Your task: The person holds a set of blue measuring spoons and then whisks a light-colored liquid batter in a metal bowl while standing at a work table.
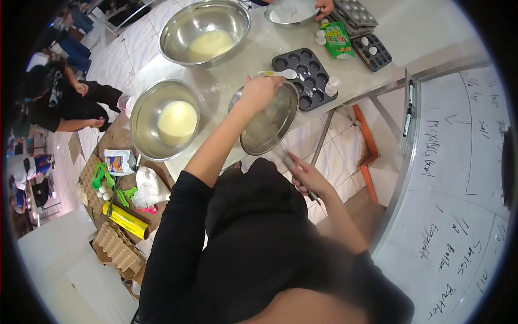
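My left hand (260,93) reaches over the far rim of a metal mixing bowl (252,141), its fingers closed on a white spoon (289,74). Some pale content shows inside that bowl, though its detail is unclear. Close to my body, my right hand (308,177) grips the metal handle of a whisk (295,169). The whisk's wire end is blurred beside the bowl's near rim. To the right of the spoon lies a dark muffin tin (295,58) with white smears and a crumpled white piece (333,86) on its edge.
Two large steel bowls (141,125) (178,27) hold pale yellow mixture. At the far side, another person's hand (325,7) touches a bowl (280,20). A green packet (339,42) stands by more tins (372,60). Left are egg trays (116,249) and a yellow box (127,220); right, a whiteboard (448,200).
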`<state>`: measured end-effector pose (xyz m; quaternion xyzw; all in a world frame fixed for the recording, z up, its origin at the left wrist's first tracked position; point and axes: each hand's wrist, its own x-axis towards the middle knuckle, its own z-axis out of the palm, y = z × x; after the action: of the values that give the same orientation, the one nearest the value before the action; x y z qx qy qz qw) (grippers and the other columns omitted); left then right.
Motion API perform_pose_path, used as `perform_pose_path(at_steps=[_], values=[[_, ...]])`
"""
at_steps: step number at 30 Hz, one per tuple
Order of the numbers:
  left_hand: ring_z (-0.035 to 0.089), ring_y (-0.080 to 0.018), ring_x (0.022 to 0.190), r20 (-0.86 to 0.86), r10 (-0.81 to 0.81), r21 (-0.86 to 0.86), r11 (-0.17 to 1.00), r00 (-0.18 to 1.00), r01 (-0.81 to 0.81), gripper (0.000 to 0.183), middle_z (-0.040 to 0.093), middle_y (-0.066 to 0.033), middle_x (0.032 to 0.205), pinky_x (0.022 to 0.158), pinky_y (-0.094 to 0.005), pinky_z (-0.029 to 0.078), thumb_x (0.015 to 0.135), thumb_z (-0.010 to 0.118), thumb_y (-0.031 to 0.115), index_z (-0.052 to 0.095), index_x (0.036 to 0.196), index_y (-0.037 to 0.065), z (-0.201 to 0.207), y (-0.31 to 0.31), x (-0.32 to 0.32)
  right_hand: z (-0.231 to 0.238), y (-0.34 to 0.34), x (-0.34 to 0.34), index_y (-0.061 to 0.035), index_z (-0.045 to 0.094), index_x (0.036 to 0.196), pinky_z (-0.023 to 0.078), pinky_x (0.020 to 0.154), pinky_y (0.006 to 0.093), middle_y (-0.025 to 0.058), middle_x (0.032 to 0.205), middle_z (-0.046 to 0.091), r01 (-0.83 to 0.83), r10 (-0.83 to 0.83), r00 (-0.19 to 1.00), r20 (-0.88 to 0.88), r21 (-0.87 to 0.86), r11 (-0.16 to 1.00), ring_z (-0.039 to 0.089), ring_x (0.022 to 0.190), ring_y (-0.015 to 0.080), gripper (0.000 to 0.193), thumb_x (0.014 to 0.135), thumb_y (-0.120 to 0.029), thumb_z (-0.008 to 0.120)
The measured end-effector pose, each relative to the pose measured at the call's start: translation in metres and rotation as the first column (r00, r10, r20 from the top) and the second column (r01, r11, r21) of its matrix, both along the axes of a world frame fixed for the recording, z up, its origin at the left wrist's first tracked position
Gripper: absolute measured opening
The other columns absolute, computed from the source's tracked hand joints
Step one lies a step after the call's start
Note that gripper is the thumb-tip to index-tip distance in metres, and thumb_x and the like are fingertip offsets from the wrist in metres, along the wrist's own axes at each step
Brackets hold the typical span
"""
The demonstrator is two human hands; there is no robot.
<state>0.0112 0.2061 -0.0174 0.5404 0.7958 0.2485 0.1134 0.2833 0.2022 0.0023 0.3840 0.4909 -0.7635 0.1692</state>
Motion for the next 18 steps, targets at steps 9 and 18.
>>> perform_pose_path(at_steps=[9, 18], values=[[0.062, -0.0310, 0.092, 0.034, 0.027, -0.023, 0.999, 0.999, -0.026, 0.027, 0.066, -0.0121, 0.095, 0.088, -0.0631, 0.038, 0.093, 0.043, 0.026, 0.061, 0.112, 0.020, -0.004, -0.002, -0.004, -0.009, 0.009, -0.002, -0.0248, 0.025, 0.145, 0.030, 0.038, 0.0220, -0.0032, 0.058, 0.037, 0.070, -0.070, 0.998, -0.007, 0.054, 0.996, 0.033, 0.042, 0.0059, 0.059, 0.094, -0.020, 0.053], [0.061, -0.0312, 0.094, 0.028, -0.012, -0.091, 0.996, 1.000, 0.015, 0.027, 0.066, -0.0122, 0.096, 0.088, -0.0630, 0.037, 0.093, 0.044, 0.026, 0.060, 0.114, 0.021, -0.001, 0.001, -0.005, 0.002, 0.017, -0.001, -0.0252, 0.022, 0.146, 0.034, 0.037, 0.0232, -0.0013, 0.059, 0.039, -0.114, 0.113, 0.991, 0.070, 0.001, 0.994, 0.036, 0.042, 0.0064, 0.064, 0.092, -0.021, 0.055]])
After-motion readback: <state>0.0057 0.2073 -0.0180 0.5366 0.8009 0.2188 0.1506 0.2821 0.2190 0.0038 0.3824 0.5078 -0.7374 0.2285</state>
